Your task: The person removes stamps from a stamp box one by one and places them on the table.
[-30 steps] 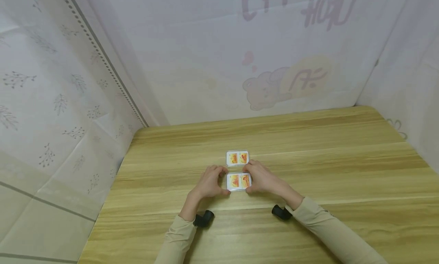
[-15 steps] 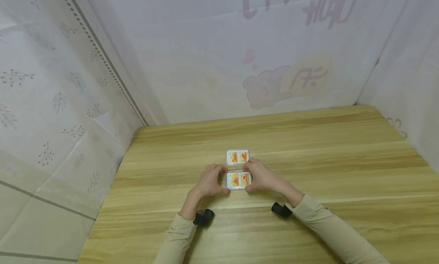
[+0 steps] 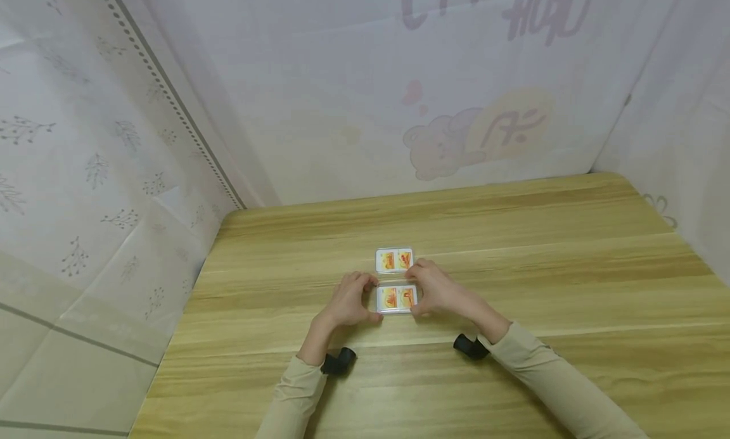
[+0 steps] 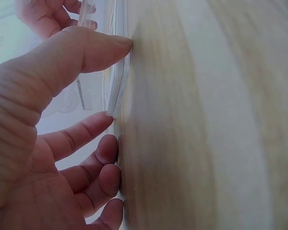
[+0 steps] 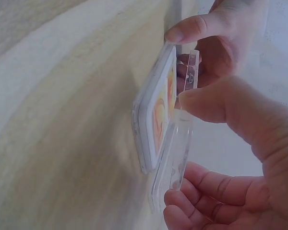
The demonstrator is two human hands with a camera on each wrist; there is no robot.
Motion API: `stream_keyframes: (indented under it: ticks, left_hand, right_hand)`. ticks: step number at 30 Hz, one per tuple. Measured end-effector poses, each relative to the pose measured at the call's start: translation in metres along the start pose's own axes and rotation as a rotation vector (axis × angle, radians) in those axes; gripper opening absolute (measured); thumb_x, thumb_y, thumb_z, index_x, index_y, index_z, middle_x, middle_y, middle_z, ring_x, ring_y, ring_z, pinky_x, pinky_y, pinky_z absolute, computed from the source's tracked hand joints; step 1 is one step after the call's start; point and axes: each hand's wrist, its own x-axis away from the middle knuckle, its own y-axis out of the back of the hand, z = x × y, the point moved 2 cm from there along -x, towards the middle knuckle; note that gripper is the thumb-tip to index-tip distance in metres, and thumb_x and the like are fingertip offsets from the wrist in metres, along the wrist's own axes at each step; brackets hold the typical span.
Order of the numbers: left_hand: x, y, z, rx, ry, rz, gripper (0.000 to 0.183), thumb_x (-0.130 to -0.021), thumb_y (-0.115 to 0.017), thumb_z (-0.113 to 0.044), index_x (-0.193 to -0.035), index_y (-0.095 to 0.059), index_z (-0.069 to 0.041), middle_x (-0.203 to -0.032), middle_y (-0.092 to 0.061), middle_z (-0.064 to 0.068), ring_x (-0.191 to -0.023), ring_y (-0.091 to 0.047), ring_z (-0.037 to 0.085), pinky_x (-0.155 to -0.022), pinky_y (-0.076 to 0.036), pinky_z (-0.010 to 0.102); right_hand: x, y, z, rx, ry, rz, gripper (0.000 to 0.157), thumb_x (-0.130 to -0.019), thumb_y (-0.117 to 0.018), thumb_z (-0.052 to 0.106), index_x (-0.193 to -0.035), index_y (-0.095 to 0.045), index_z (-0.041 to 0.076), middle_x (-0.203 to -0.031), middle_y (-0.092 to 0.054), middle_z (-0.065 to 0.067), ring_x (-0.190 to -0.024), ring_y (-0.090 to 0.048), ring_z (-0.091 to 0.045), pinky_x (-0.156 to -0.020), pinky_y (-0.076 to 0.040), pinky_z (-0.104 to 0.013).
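Note:
A flat clear plastic case (image 3: 397, 299) with a white insert and two orange-yellow, stamp-like pictures lies on the table between my hands. My left hand (image 3: 348, 299) holds its left end, thumb at the near corner and index finger at the far one. My right hand (image 3: 436, 290) pinches a transparent lid (image 5: 191, 79) between thumb and fingers. In the right wrist view, the lid stands apart from the case's white insert (image 5: 156, 115), tilted over it. A similar case (image 3: 394, 260) with two orange pictures lies just beyond.
The wood-grain table (image 3: 542, 249) spreads around both hands. Printed fabric (image 3: 319, 109) hangs behind it and at both sides. Black camera mounts (image 3: 339, 362) sit at the wrists, close over the table.
My right hand has shifted slightly to the right, away from the near case's end. My left hand stays in place, and both cases lie where they were.

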Motion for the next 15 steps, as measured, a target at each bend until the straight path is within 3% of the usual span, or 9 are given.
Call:
stream_keyframes:
  ticks: [8, 15]
  left_hand:
    - [0.000, -0.001, 0.001, 0.009, 0.003, 0.001, 0.055, -0.061, -0.087, -0.017, -0.106, -0.058, -0.008, -0.097, -0.053, 0.004, -0.097, -0.043, 0.022, -0.081, -0.035, 0.040]
    - [0.001, -0.001, 0.002, 0.014, -0.009, -0.004, 0.053, -0.061, -0.086, -0.016, -0.105, -0.059, -0.008, -0.096, -0.052, 0.004, -0.096, -0.043, 0.022, -0.082, -0.035, 0.040]
  right_hand:
    - [0.006, 0.007, -0.003, -0.002, 0.010, -0.017, 0.057, -0.059, -0.083, 0.010, -0.107, -0.058, -0.010, -0.100, -0.054, -0.013, -0.094, -0.050, -0.025, -0.083, -0.047, -0.038]
    - [0.012, 0.014, -0.004, -0.017, -0.001, -0.016, 0.059, -0.061, -0.082, 0.010, -0.110, -0.058, -0.011, -0.106, -0.054, -0.014, -0.100, -0.050, -0.029, -0.088, -0.046, -0.041]
